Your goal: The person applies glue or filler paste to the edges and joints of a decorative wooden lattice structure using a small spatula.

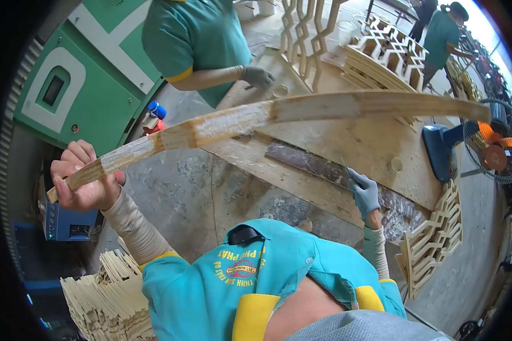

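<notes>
My left hand (84,181), bare, grips one end of a long thin wooden strip (279,111). The strip stretches up and to the right across the view, above the workbench (352,139). Part of its face looks glossy and patchy, as if coated with glue. My right hand (364,192), in a grey glove, rests low on the bench beside a dark stained band. It pinches a thin stick-like tool (345,166) that I cannot identify. My teal shirt fills the bottom of the view.
A co-worker in a teal shirt stands across the bench, one gloved hand (259,77) on it. A green machine (91,79) and a blue-capped bottle (153,116) are at left. Zigzag wooden pieces (438,236) are stacked at right, more lie lower left (108,301). An orange fan (495,149) stands far right.
</notes>
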Demonstrator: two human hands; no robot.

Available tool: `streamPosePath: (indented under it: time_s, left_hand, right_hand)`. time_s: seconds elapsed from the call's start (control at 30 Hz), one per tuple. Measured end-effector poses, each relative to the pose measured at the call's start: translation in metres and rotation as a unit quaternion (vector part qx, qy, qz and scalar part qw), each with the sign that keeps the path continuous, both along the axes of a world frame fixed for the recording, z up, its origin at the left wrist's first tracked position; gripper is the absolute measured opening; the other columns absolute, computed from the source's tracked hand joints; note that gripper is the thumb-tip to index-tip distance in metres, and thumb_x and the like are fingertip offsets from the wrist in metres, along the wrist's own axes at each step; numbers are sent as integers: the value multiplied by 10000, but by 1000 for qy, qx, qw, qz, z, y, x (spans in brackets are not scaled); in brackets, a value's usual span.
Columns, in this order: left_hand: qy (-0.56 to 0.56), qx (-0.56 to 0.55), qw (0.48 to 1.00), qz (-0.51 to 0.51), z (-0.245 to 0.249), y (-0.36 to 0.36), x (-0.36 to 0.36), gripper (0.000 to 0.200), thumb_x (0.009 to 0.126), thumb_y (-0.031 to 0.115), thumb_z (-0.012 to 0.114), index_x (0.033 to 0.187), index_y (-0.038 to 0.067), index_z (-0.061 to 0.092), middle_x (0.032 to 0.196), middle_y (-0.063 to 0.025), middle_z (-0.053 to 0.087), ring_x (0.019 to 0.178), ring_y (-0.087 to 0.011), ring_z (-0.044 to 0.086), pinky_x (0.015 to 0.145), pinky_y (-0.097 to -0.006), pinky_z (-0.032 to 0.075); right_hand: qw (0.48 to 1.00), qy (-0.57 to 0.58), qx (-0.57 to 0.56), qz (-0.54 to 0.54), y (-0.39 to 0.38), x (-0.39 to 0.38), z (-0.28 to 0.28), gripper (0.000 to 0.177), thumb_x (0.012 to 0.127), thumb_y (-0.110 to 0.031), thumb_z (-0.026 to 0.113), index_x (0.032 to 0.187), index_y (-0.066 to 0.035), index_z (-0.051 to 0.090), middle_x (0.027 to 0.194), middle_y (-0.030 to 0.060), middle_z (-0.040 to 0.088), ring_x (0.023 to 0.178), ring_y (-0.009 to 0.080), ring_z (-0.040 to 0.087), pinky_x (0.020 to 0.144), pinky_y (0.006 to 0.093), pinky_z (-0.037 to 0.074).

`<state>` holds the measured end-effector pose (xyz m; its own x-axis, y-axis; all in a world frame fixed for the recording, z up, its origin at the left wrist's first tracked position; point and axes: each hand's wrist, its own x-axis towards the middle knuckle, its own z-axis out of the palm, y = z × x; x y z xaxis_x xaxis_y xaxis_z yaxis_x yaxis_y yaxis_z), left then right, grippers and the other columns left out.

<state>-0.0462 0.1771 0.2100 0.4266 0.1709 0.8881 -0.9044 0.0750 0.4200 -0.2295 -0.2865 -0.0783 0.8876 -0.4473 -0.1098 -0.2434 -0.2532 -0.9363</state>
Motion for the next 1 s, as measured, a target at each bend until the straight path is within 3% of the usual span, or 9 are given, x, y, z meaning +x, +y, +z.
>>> streamPosePath:
  time_s: [0.2, 0.3, 0.4, 1.0]
  left_hand:
    - [-33, -22, 999, -11, 21, 36, 6, 341, 838, 378, 489, 627, 140, 367, 518, 14, 250, 531, -122, 233, 536, -308, 227]
    - [-42, 1, 999, -8, 24, 53, 6, 341, 839, 375, 478, 625, 136, 362, 515, 8, 267, 523, -125, 236, 535, -308, 233]
    - [-40, 7, 999, 3, 24, 64, 2, 340, 841, 371, 467, 625, 134, 354, 513, 7, 270, 519, -123, 235, 533, -308, 236]
    - [-38, 26, 998, 48, 25, 76, -19, 328, 855, 377, 452, 651, 134, 367, 513, 4, 299, 485, -119, 250, 493, -293, 258]
  right_hand:
    - [999, -22, -39, 30, 47, 23, 19, 391, 844, -42, 638, 1225, -128, 666, 697, 6, 429, 651, 84, 415, 614, 234, 367]
    - [995, -47, -66, 57, 63, 28, 21, 385, 867, -1, 604, 1232, -102, 672, 746, -48, 486, 571, 30, 429, 498, 214, 361]
    - [998, -23, -32, 53, 79, 29, 29, 399, 841, -15, 623, 1220, -130, 672, 690, 4, 401, 645, 85, 399, 611, 231, 356]
    - [990, -32, -64, 124, 114, 39, 47, 393, 835, -27, 615, 1217, -104, 668, 694, 24, 435, 638, 91, 429, 609, 232, 373]
